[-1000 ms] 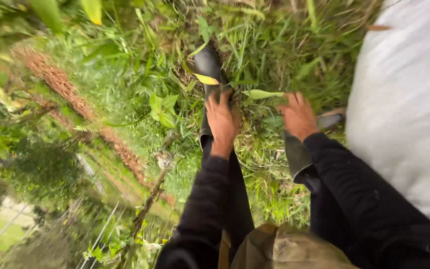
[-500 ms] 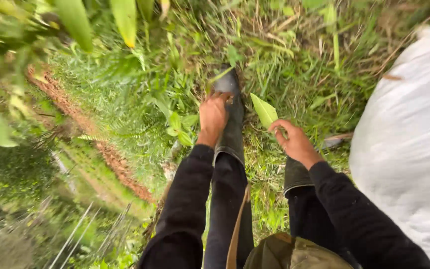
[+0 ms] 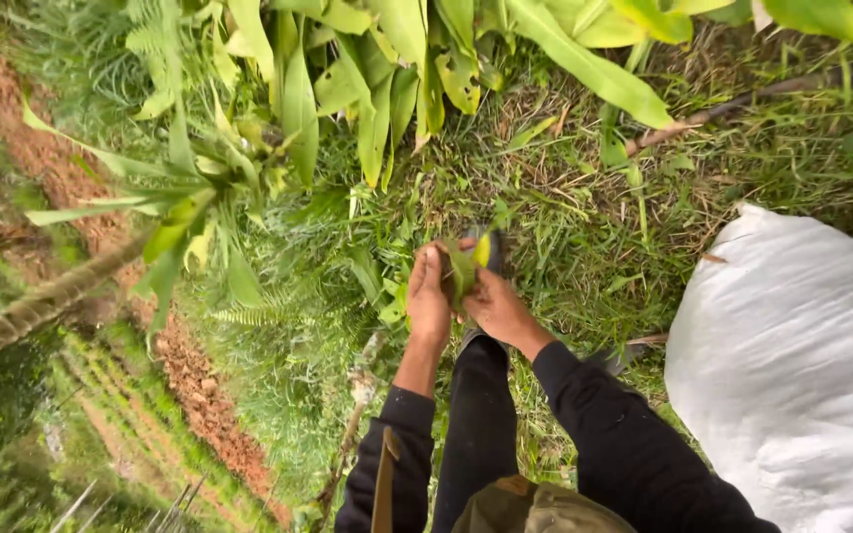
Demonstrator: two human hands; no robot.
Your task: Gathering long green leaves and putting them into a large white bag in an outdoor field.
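At six o'clock, closest to the camera, an olive-brown bag (image 3: 530,505) is seen at the waist, with black sleeves and a black trouser leg (image 3: 476,415) running up from it. Just beyond, near the middle of the view, the two hands are brought together over a small bunch of green leaves (image 3: 463,268). The left hand (image 3: 428,301) is closed on the bunch from nine o'clock, its fingers curled round the leaves; the right hand (image 3: 498,306) is pressed against the same bunch from four o'clock, fingers closed on its lower part. The leaves are thus held between both hands, touching each, with neither hand clearly nearer. The long axis of the bunch runs roughly from six to twelve o'clock, and a yellowish leaf tip (image 3: 483,249) stands free at the top, just above the right hand. A dark boot toe (image 3: 494,259) is partly hidden behind the hands. At three to four o'clock a large white sack (image 3: 792,365) lies on the grass (image 3: 584,227), well apart from the hands. Farther off, at twelve o'clock, broad-leaved plants (image 3: 367,69) hang over the ground, and at nine o'clock a strip of reddish soil (image 3: 190,375) is seen falling away down the slope.
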